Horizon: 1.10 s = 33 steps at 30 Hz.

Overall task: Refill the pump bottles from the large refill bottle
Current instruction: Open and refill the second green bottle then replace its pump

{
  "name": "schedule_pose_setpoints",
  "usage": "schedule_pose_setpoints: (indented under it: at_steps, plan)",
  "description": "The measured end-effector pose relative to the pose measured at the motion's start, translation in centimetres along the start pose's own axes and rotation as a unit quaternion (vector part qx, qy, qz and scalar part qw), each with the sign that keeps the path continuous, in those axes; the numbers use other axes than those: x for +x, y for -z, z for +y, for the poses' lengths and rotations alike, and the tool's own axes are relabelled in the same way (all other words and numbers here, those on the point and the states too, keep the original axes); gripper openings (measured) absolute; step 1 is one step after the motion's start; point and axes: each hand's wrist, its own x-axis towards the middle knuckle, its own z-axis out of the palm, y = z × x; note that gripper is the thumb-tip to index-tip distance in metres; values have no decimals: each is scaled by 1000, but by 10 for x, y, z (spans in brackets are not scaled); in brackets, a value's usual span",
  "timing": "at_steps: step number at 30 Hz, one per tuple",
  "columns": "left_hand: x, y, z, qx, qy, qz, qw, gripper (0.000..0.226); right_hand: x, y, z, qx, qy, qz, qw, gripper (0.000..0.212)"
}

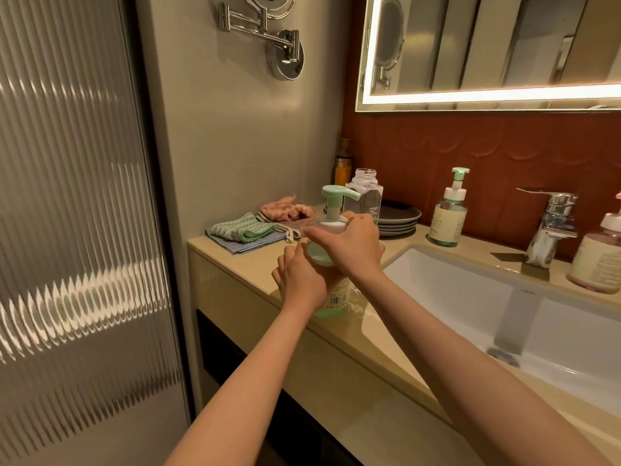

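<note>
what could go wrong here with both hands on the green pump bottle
1. The green pump bottle stands near the front edge of the counter. With the left hand round its body and the right hand on the pump collar, a hard twist might slide it off.
2. The uncapped refill bottle stands right behind the hands. A knock could tip it toward the cloths and plates.

Mint against rust
Mint-green pump bottle [331,194] at the beige counter [255,264]'s front edge; green-white zigzag cloth [235,228] at its left edge; rust scalloped tiles [487,153].
</note>
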Motion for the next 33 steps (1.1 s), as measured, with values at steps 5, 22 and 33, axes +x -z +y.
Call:
schedule_pose_setpoints:
  at_steps: [5, 22, 33]
  plan:
    - [0, 1, 1, -13, 6, -4, 1000, 82, 1, 12, 2, 186, 2, -150, 971, 39]
    - [-5, 3, 11, -16, 33, -2, 999, 80, -1, 31, 0, 242, -43, -249, 937, 30]
    - [-4, 0, 7, 4, 43, -7, 999, 80, -1, 12, 2, 121, 0, -137, 983, 78]
